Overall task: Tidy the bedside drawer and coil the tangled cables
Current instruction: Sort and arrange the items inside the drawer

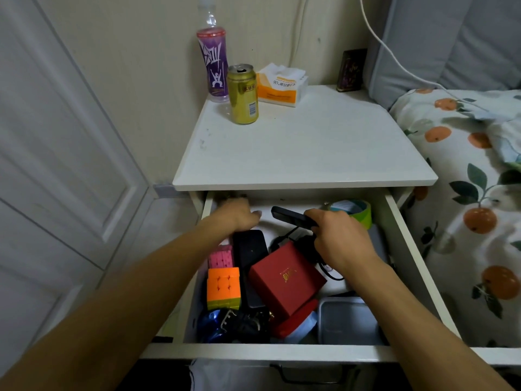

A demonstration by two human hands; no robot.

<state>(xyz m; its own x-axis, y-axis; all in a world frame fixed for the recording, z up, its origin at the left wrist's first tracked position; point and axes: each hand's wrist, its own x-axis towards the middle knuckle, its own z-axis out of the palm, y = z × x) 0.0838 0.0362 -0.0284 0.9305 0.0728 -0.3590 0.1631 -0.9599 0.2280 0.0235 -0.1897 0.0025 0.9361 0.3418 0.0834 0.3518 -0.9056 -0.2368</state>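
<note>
From the head view, the white wooden bedside drawer (pixel 394 221) is pulled fully out, so both hands can reach its back part. The right hand (pixel 342 238) is curled around a flat black device like a phone or a remote (pixel 291 217) and lifts it slightly above the clutter, probably to free the things lying under it. A thin black tangled cable (pixel 327 270) lies just below this hand, beside a red square cardboard box (pixel 287 280) that leans tilted on other items. I cannot tell whether the cable is attached to the lifted device.

The left hand (pixel 239 218) reaches to the back left corner of the drawer. Its fingers are hidden in the shadow there, so I cannot tell whether they grasp something or lie released.

The cable looks loose and knotted, with loops going under the red box; it is not yet coiled. Near it lie a dark flat rectangular case (pixel 251 249), an orange and yellow puzzle cube (pixel 224 287), a pink block (pixel 221 256) and a grey plastic tray (pixel 349 320) at the front right. A green roll of tape (pixel 362 215) stands at the back right.

On the top of the white cabinet (pixel 310 148) stand a gold drink can (pixel 244 94), a purple bottle (pixel 214 66) and a tissue pack (pixel 280 84), well apart from the drawer content.
</note>
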